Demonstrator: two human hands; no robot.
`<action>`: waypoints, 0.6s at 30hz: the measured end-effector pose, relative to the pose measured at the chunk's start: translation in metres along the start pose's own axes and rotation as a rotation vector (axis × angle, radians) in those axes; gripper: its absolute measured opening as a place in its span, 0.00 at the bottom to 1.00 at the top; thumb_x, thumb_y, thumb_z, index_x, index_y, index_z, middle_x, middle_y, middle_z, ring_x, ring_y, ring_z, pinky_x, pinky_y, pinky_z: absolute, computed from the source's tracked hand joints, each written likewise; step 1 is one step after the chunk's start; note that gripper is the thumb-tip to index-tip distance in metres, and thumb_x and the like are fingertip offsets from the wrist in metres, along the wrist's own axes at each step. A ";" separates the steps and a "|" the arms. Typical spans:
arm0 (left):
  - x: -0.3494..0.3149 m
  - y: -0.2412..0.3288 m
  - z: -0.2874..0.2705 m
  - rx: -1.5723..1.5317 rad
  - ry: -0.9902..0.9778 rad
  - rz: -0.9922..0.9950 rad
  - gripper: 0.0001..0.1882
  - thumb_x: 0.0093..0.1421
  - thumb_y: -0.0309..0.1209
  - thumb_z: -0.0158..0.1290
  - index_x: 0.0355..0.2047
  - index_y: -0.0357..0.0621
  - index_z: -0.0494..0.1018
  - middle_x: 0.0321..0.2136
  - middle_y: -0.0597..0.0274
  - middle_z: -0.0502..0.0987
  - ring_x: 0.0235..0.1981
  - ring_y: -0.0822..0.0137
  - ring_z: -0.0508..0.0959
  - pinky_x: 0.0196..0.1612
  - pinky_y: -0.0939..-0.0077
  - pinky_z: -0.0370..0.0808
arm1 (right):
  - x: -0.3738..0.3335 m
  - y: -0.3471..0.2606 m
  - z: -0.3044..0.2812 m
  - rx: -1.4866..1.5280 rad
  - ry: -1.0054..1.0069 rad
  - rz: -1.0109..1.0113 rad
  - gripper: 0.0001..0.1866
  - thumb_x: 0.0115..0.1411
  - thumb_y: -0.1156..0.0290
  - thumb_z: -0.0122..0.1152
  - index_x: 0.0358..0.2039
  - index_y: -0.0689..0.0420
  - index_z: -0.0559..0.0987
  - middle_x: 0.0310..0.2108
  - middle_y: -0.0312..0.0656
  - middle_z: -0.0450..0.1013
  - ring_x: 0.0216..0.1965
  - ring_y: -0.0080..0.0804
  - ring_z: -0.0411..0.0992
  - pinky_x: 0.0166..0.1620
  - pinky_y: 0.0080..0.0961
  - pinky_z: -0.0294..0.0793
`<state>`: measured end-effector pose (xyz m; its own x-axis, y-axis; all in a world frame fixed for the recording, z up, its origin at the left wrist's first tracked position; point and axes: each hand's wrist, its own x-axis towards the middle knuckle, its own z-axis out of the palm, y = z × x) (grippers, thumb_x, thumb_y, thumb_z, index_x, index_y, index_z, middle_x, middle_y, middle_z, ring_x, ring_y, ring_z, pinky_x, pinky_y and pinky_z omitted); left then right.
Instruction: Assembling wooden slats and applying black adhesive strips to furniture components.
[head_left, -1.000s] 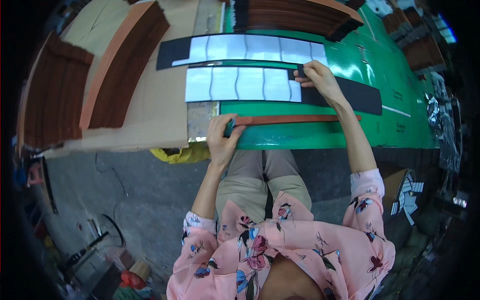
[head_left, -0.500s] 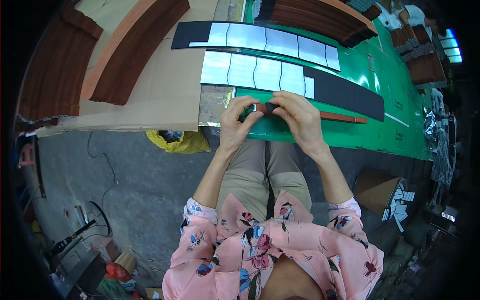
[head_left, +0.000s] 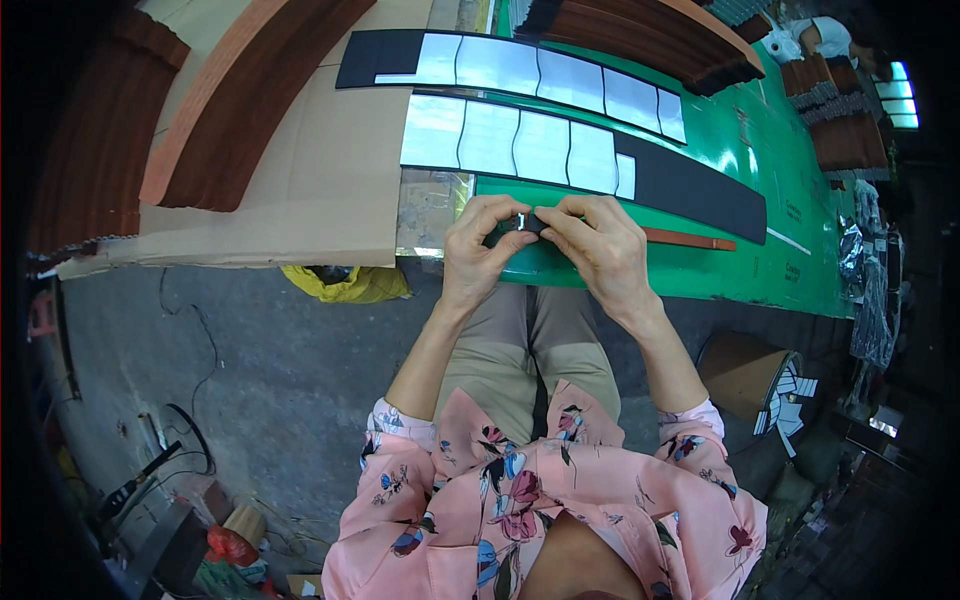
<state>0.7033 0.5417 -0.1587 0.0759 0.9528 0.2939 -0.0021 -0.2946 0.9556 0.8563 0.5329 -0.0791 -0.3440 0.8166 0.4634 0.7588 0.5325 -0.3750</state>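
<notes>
Gripping a small black piece (head_left: 535, 223), the fingertips of the right hand (head_left: 606, 246) are held just beside the left hand (head_left: 474, 252), by which the left end of a brown strip (head_left: 690, 239) is pinched. Along the near edge of the green table (head_left: 740, 276) the strip is stretched; beyond, two black strips (head_left: 700, 190) are laid.

Two black strips (head_left: 700, 195) on green tabletop (head_left: 720, 272)
</notes>
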 end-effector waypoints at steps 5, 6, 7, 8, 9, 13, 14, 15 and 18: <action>0.000 -0.001 -0.001 0.004 -0.002 0.015 0.15 0.45 0.25 0.62 0.35 0.39 0.75 0.33 0.59 0.74 0.34 0.66 0.74 0.36 0.76 0.71 | 0.001 0.002 0.001 -0.007 -0.020 -0.010 0.13 0.43 0.76 0.65 0.33 0.56 0.80 0.29 0.37 0.72 0.30 0.32 0.70 0.30 0.27 0.71; 0.000 -0.001 -0.001 0.004 -0.004 0.013 0.15 0.45 0.25 0.62 0.35 0.39 0.75 0.33 0.59 0.74 0.34 0.66 0.74 0.36 0.76 0.71 | 0.001 0.003 0.002 -0.005 -0.020 -0.010 0.13 0.43 0.76 0.65 0.33 0.56 0.80 0.29 0.37 0.72 0.30 0.32 0.70 0.30 0.27 0.71; 0.000 -0.001 -0.001 0.004 -0.006 0.011 0.15 0.45 0.25 0.62 0.35 0.39 0.75 0.33 0.59 0.74 0.34 0.66 0.74 0.36 0.76 0.71 | 0.000 0.004 0.002 0.002 -0.026 -0.014 0.14 0.43 0.76 0.65 0.34 0.55 0.80 0.29 0.37 0.72 0.30 0.32 0.70 0.30 0.27 0.71; -0.001 -0.001 -0.001 0.006 -0.006 0.009 0.15 0.45 0.25 0.62 0.35 0.39 0.75 0.33 0.59 0.74 0.34 0.66 0.74 0.36 0.76 0.71 | 0.000 0.004 0.003 0.008 -0.033 -0.019 0.14 0.43 0.76 0.64 0.34 0.55 0.80 0.29 0.37 0.72 0.31 0.32 0.70 0.30 0.27 0.72; -0.001 0.000 -0.001 0.012 -0.008 0.009 0.15 0.45 0.25 0.62 0.35 0.39 0.75 0.33 0.59 0.74 0.34 0.66 0.74 0.36 0.76 0.71 | 0.000 0.004 0.003 0.007 -0.032 -0.020 0.14 0.43 0.76 0.64 0.34 0.55 0.80 0.29 0.37 0.72 0.31 0.32 0.70 0.30 0.27 0.72; -0.001 0.000 -0.002 0.019 -0.010 -0.001 0.15 0.45 0.25 0.61 0.35 0.39 0.75 0.33 0.60 0.74 0.34 0.65 0.74 0.36 0.76 0.71 | 0.000 0.004 0.003 0.004 -0.039 -0.015 0.14 0.42 0.76 0.64 0.34 0.55 0.80 0.29 0.37 0.72 0.31 0.32 0.70 0.30 0.27 0.72; -0.001 -0.001 -0.002 0.019 -0.012 -0.001 0.15 0.45 0.25 0.61 0.35 0.39 0.75 0.33 0.60 0.74 0.34 0.65 0.74 0.36 0.76 0.71 | 0.000 0.004 0.004 0.004 -0.038 -0.016 0.14 0.43 0.76 0.64 0.34 0.55 0.80 0.29 0.37 0.72 0.31 0.32 0.70 0.30 0.27 0.72; -0.001 0.000 -0.002 0.017 -0.008 -0.005 0.15 0.45 0.25 0.61 0.35 0.39 0.75 0.33 0.59 0.74 0.34 0.65 0.74 0.36 0.75 0.71 | 0.000 0.004 0.004 0.004 -0.037 -0.016 0.14 0.43 0.76 0.64 0.34 0.55 0.80 0.29 0.37 0.72 0.31 0.32 0.70 0.30 0.27 0.72; -0.001 0.000 -0.002 0.013 -0.010 -0.011 0.14 0.46 0.26 0.61 0.35 0.39 0.74 0.33 0.59 0.74 0.35 0.65 0.74 0.37 0.75 0.70 | -0.001 0.005 0.006 0.022 -0.023 -0.016 0.14 0.43 0.76 0.64 0.34 0.55 0.80 0.29 0.37 0.72 0.31 0.32 0.70 0.30 0.26 0.72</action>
<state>0.7013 0.5408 -0.1590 0.0862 0.9552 0.2832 0.0122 -0.2852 0.9584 0.8575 0.5363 -0.0859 -0.3689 0.8130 0.4506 0.7409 0.5499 -0.3856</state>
